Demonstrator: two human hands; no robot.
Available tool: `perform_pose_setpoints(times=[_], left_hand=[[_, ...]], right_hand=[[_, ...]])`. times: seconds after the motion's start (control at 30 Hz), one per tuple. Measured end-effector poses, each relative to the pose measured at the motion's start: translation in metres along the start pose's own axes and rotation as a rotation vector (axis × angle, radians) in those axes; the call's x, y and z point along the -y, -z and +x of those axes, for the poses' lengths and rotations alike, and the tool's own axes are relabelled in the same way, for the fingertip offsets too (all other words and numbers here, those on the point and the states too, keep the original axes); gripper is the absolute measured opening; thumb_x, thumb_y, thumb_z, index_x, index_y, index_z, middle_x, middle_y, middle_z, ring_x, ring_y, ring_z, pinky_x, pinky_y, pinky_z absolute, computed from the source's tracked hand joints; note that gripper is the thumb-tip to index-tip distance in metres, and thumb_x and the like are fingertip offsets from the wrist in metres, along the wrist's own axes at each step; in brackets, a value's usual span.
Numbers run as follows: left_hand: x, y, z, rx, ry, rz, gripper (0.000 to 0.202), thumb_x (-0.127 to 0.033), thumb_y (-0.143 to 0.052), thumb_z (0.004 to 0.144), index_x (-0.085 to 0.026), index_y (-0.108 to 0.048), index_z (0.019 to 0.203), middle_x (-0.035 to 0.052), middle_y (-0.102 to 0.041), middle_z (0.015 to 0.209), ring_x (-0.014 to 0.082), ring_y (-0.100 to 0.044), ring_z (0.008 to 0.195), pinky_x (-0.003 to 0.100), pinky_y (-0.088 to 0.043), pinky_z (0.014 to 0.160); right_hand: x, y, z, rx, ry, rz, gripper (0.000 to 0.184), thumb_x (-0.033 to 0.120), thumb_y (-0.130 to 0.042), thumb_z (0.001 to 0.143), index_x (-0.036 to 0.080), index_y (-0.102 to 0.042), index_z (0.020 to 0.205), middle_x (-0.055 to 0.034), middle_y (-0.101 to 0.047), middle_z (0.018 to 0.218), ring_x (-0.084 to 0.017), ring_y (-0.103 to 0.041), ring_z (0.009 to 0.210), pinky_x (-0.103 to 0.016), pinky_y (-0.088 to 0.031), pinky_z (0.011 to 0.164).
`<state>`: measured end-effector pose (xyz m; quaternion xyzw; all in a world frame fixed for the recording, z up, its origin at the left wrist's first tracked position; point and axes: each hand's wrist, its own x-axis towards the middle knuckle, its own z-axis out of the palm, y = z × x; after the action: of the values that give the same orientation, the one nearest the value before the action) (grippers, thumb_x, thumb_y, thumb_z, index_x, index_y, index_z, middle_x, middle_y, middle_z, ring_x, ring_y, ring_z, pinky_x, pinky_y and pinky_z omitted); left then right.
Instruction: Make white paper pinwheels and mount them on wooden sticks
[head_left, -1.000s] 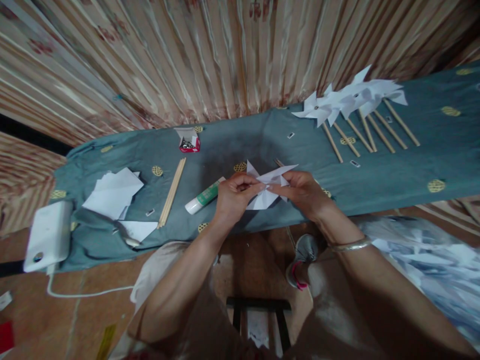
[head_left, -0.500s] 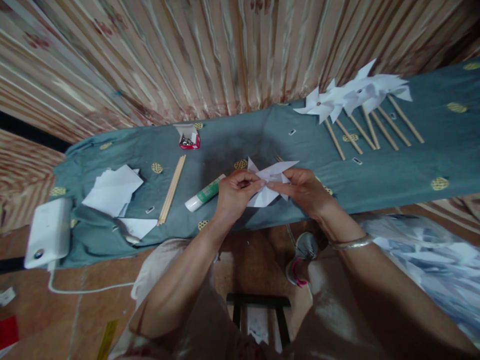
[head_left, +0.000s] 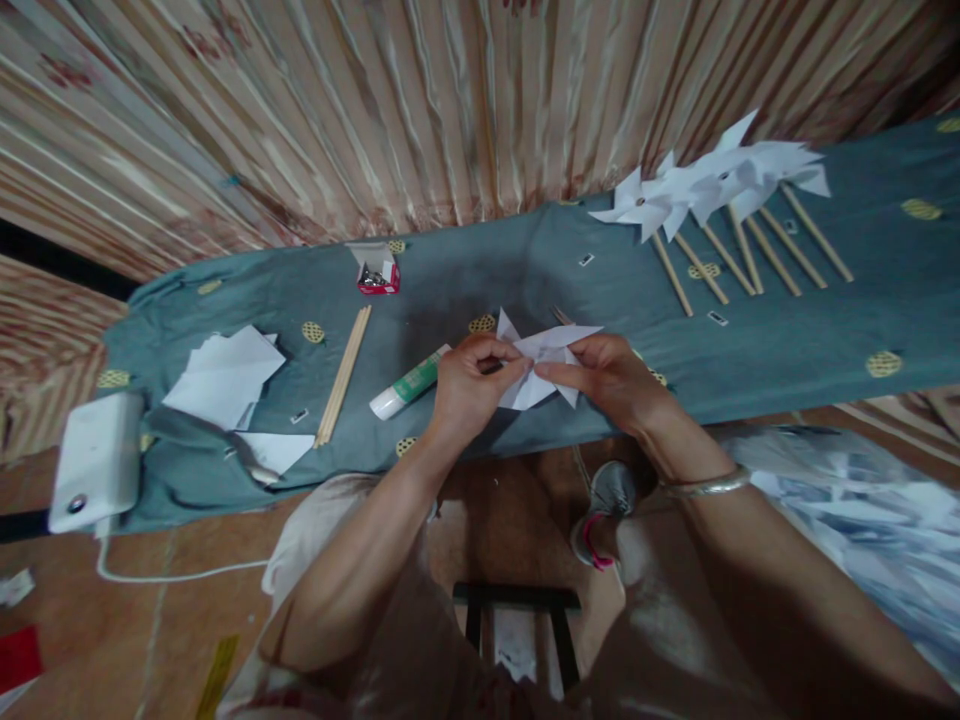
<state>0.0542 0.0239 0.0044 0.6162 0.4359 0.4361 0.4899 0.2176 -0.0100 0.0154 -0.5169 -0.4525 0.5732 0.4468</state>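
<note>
Between my two hands is a white paper pinwheel (head_left: 551,345), its pointed blades sticking out on several sides. My left hand (head_left: 472,385) pinches it near the centre with thumb and finger. From the other side my right hand (head_left: 607,375) grips it, thumb pressed close to the middle. What lies under the fingertips at the centre is hidden. Just left of my left hand lies a glue stick (head_left: 409,383) with a green label and white cap. A thin pointed tip of something (head_left: 561,316) shows behind the paper; I cannot make out what it is.
On the green cloth (head_left: 480,260) lie wooden sticks (head_left: 343,375), an open red box (head_left: 377,275) of small metal pieces and paper sheets (head_left: 225,375). Several pinwheels on sticks (head_left: 720,185) rest at back right. A white device (head_left: 97,460) is at left, a plastic bag (head_left: 855,520) at lower right.
Both hands stay pinched on the pinwheel at nearly the same spot. The paper has shifted very slightly; the whole view has moved a little.
</note>
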Motion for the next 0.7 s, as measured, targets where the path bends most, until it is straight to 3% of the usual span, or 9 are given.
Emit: perform_pose_setpoints(times=[0.23,0.4,0.57,0.63,0.7], left_hand=[[0.0,0.0005,-0.0009,0.001,-0.036,0.025,0.012,-0.024,-0.073,0.068,-0.019,-0.065,0.062,0.0006,-0.063,0.072,0.0141,-0.058,0.07,0.027,-0.048,0.069],[-0.0042,0.0004,-0.003,-0.032,-0.096,0.124,0.008,-0.02,-0.075,0.068,-0.019,-0.068,0.072,0.0033,-0.066,0.089,0.0171,-0.061,0.087,0.03,-0.048,0.081],[-0.0023,-0.0021,-0.0019,-0.096,-0.027,-0.038,0.059,-0.022,-0.081,0.062,-0.023,-0.059,0.117,0.0072,-0.062,0.121,0.0179,-0.063,0.092,0.031,-0.051,0.081],[0.0011,-0.0035,-0.001,-0.047,0.06,-0.138,0.051,-0.028,-0.081,0.063,-0.02,-0.064,0.111,0.006,-0.068,0.109,0.0176,-0.064,0.086,0.03,-0.051,0.078],[0.0043,-0.0047,-0.0009,0.04,0.161,-0.217,0.033,-0.034,-0.079,0.065,-0.017,-0.07,0.092,0.0036,-0.071,0.087,0.0167,-0.064,0.077,0.03,-0.051,0.072]], right_hand=[[-0.0026,-0.0007,0.0006,-0.044,-0.015,-0.048,0.027,0.044,-0.08,0.062,0.019,-0.069,0.058,0.0,-0.066,0.061,-0.016,-0.061,0.063,-0.029,-0.05,0.06],[-0.0047,-0.0004,0.0033,-0.098,0.026,-0.098,0.031,0.048,-0.078,0.061,0.019,-0.067,0.055,-0.0003,-0.065,0.058,-0.017,-0.059,0.062,-0.028,-0.048,0.057],[-0.0026,-0.0012,0.0054,-0.173,0.007,-0.049,0.027,0.045,-0.078,0.06,0.019,-0.07,0.062,-0.001,-0.067,0.061,-0.016,-0.058,0.058,-0.027,-0.046,0.053],[-0.0023,-0.002,0.0055,-0.172,0.006,-0.035,0.026,0.044,-0.078,0.06,0.019,-0.072,0.065,-0.0009,-0.069,0.062,-0.016,-0.059,0.057,-0.027,-0.047,0.053],[-0.0024,-0.0029,0.0051,-0.165,0.017,-0.029,0.026,0.043,-0.079,0.06,0.019,-0.074,0.067,-0.0008,-0.07,0.063,-0.015,-0.06,0.058,-0.027,-0.048,0.054]])
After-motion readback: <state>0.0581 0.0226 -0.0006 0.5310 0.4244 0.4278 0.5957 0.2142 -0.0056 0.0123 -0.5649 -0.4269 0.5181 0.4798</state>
